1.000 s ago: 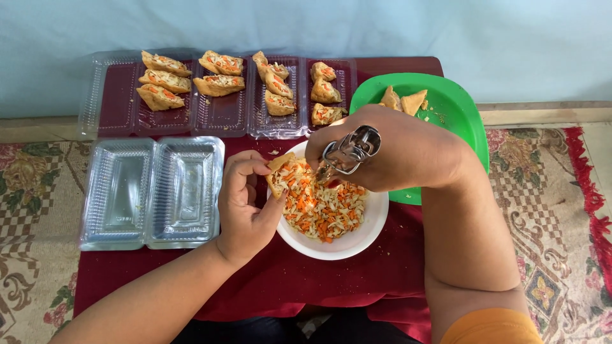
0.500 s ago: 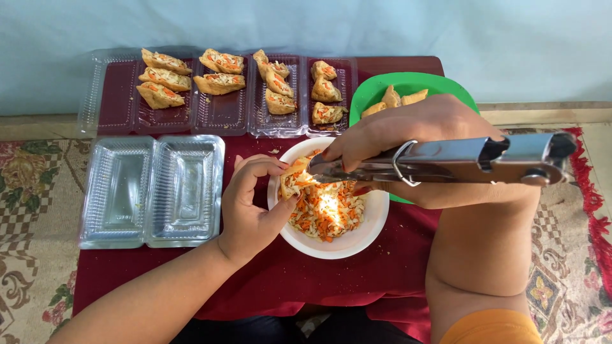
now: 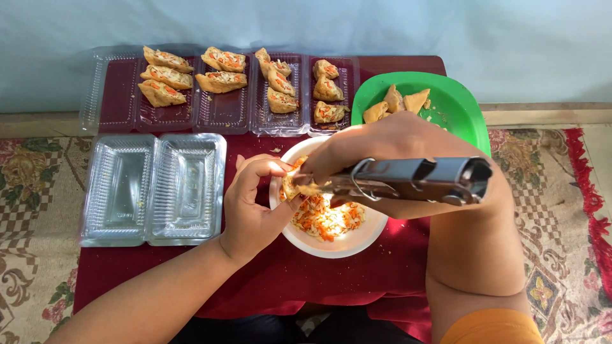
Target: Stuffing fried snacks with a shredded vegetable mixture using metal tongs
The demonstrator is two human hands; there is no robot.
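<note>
Here, label by label:

Left hand [image 3: 252, 204]: fingers curled and pinched together on a small fried tofu pocket [image 3: 294, 186], held at the near-left rim of the white bowl [image 3: 331, 245].

Right hand [image 3: 389, 159]: closed around metal tongs [image 3: 408, 180]; the grip is pressed together, tips meeting the pocket, though whether they actually clamp any filling is hard to make out under the glare.

Tongs: dull grey steel, long and flat-sided, with a wire loop near the hand; the handle end points right, over the forearm.

White bowl: round, smooth, glossy, in the middle of the tabletop [image 3: 255, 280]; it holds shredded filling [image 3: 325, 220], pale strands flecked with orange.

Green plate [image 3: 462, 108]: shiny plastic with rounded corners, behind the right hand, partly hidden by it; three tan, wedge-shaped pockets [image 3: 395, 102] lie on it.

Clear trays, far edge [image 3: 108, 89]: thin ribbed plastic, lined side by side; stuffed pockets [image 3: 220, 70] sit in them, golden and wrinkled, with orange-speckled filling showing.

Clear double tray, left [image 3: 153, 188]: two rectangular wells, glossy, just beside the left hand.

Tabletop: covered in dark red cloth.

Floor: patterned carpet [image 3: 32, 185] on both sides.
</note>
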